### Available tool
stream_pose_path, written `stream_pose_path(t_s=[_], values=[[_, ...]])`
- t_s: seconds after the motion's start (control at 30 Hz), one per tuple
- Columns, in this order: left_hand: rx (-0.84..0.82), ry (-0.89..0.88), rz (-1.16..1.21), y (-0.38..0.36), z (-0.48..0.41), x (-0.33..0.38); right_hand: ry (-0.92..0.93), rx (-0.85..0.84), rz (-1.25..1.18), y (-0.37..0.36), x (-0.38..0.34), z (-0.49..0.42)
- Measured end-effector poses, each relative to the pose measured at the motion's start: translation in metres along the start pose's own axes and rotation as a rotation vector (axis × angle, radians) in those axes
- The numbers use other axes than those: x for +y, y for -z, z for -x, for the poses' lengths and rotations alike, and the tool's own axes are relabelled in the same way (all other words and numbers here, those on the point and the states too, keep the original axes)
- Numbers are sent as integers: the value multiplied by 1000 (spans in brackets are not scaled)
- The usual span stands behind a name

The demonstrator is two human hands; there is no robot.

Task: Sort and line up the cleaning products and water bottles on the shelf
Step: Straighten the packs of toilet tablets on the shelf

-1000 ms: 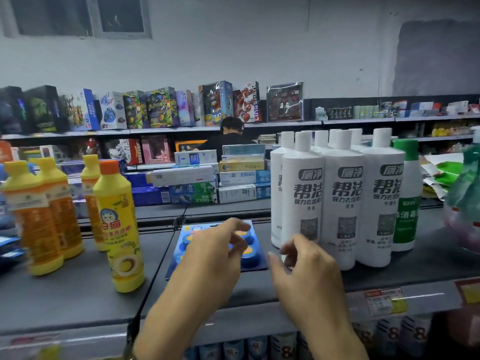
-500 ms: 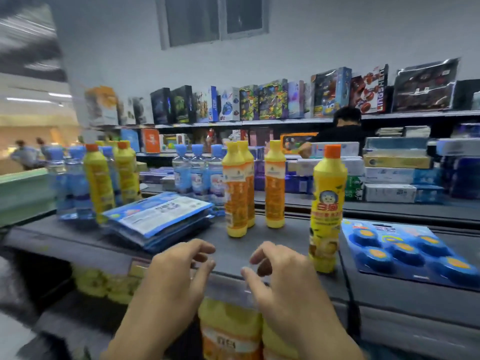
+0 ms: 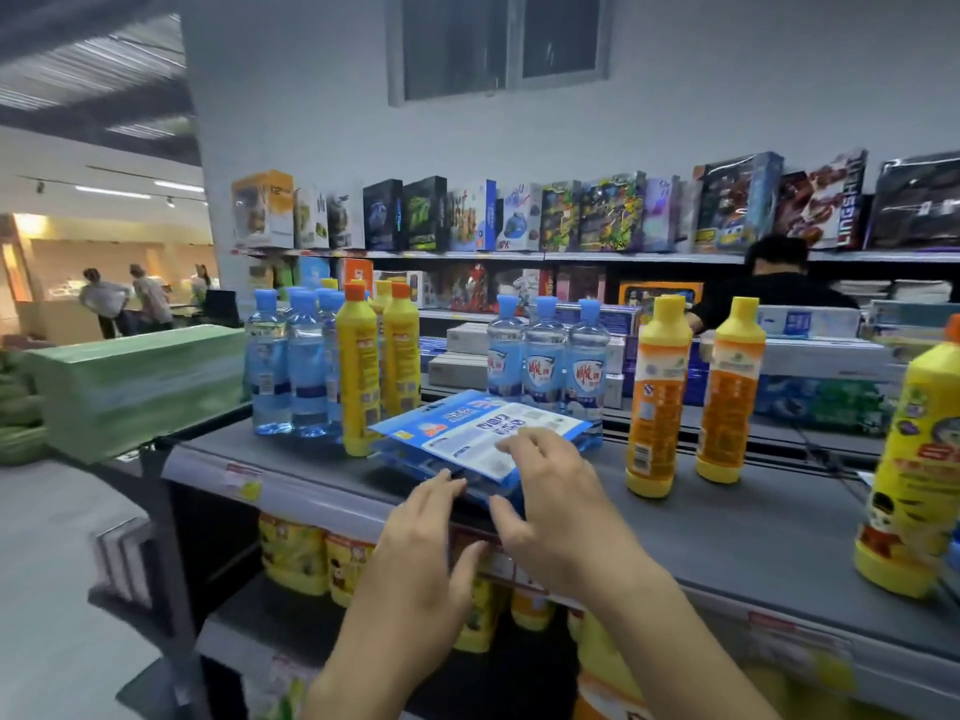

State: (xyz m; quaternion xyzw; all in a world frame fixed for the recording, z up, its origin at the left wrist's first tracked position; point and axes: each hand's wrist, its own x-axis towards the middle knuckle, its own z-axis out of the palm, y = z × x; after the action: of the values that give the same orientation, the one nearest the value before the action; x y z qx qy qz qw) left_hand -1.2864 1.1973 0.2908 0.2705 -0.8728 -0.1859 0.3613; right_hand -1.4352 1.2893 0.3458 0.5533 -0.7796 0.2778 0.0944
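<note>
Reaching both hands to the stack of flat blue packs lying near the front edge of the shelf. Your left hand has its fingers spread and loose, tips at the stack's near edge, gripping nothing yet. Your right hand curls over the near right corner, thumb low and fingers on the top pack; whether it has a real hold, you cannot tell.

The stack lies askew, probably because it leans on the bottles behind it, so it likely needs squaring or moving.

Behind it, toward the back edge, three water bottles stand side by side. More water bottles cluster at the shelf's left end, mixed with yellow cleaner bottles: that mix is the sorting left to do. Two orange-labelled bottles stand apart right of the stack, and one yellow bottle sits alone near the front edge at far right.
</note>
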Motion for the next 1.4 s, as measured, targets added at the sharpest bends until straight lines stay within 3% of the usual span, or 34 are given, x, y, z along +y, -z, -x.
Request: stream_pose_path(t_s=[0.53,0.7,0.8,0.9,1.1,1.17,1.3,1.4], values=[[-161,-32,-73,11,0,-18,-99,127,142,-22,-19,-12],[-66,2,66,5,-1,-26,-37,214,126,-29,-23,10],[61,14,258,2,4,-25,-3,389,116,-43,-17,24],[150,33,367,0,6,-17,-13,552,-57,-37,-18,28],[102,140,754,-3,5,9,-70,904,-396,0,-37,33],[148,132,752,-7,7,16,-120,935,-501,7,-38,37],[371,91,468,-6,7,26,-230,920,-919,21,-37,42],[341,88,666,1,7,37,-319,884,-1192,36,-36,50]])
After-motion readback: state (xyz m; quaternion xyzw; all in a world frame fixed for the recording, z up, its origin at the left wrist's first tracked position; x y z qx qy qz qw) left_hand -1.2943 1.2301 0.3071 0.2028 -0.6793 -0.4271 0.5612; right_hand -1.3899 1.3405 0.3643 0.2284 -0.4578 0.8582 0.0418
